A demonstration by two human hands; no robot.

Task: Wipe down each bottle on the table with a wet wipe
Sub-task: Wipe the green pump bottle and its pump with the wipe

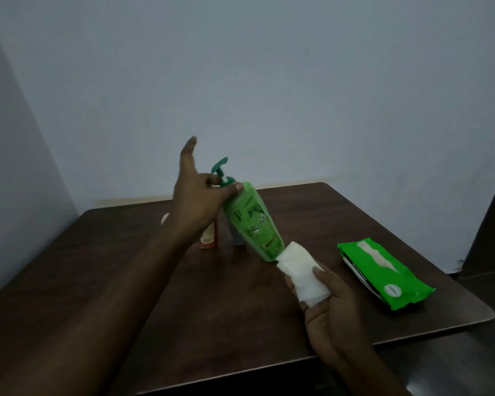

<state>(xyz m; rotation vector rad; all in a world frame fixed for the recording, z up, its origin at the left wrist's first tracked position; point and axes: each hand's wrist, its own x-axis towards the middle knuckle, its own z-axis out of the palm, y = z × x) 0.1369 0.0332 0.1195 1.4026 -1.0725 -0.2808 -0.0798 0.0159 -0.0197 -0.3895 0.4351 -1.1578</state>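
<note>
My left hand [196, 192] grips a green pump bottle [253, 224] by its neck and shoulder, with the index finger sticking up. The bottle is tilted, its base lifted toward the right. A folded white wet wipe [302, 274] lies in my right hand [325, 304], held by the thumb, and its end touches the bottle's base. Behind my left wrist stand a red and yellow bottle [209, 235] and a dark bottle [236, 235], both partly hidden.
A green pack of wet wipes [383, 274] lies on the dark brown table [183, 324] at the right. The table stands in a corner of pale walls. A dark object rises beyond the right edge.
</note>
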